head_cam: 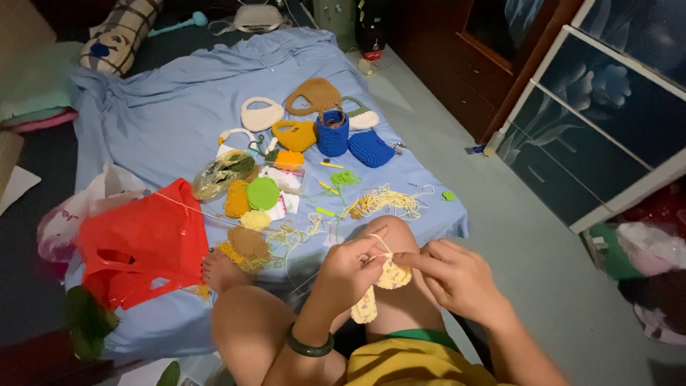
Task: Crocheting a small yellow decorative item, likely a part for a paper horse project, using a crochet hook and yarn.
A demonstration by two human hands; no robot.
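- While both hands meet over the bent knees, pale yellow crochet piece [386, 280] sits between them, low centre of view; its lower end hangs down between the legs.
- Left hand [351, 268]: grip clamped on the piece's upper left edge, fingers curled, yarn strand looped over a finger. Dark green bangle [309, 345] on that wrist.
- Right hand [457, 277]: grip pinched together on the piece's right edge, fingertips touching it.
- Just beyond the knees: loose cream yarn tangle [389, 201] on the blue bedsheet [171, 114], small yellow-green bits beside it.
- Left of that: round green crochet disc [263, 193], mustard piece touching it, brown disc [248, 241] near the bare foot [223, 271].
- Clear plastic packet [220, 174], crumpled, holds green and yellow stuff; no label readable.
- Red plastic bag [139, 243], flat, handle cutout visible, far left; white bag behind it.
- Further out: blue crochet basket [333, 133] upright, blue pouch [371, 149] touching-close to its right, tan, cream and yellow mini handbags around them.
- Right: blue floral cabinet doors [593, 107].
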